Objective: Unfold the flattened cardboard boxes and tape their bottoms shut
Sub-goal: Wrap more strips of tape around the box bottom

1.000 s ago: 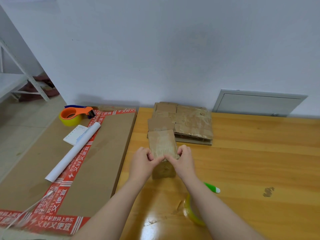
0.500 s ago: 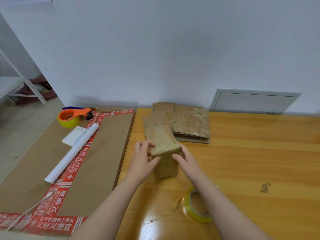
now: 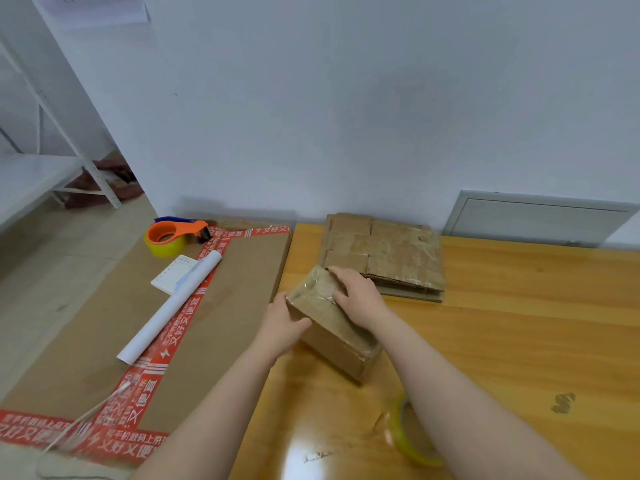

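A cardboard box [image 3: 332, 337] rests on the table [image 3: 519, 341] between both hands. The left hand [image 3: 282, 323] grips its near end, and the right hand [image 3: 356, 296] lies flat, pressing its taped face. Uneven pressure could wrinkle the tape or skew the box sideways.

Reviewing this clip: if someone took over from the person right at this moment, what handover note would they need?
Left hand: grips the near-left end of the unfolded box, which lies askew on the table.
Right hand: lies flat on the box's upturned face, pressing the glossy tape there.
Flattened boxes: stacked behind it, by the wall.
Clear tape roll: on the table beneath the right forearm.
Orange tape dispenser: on the large carton to the left.
Done: this box is unfolded and has tape on its face. Whether the seam is fully sealed cannot be told.
Left: the stack.
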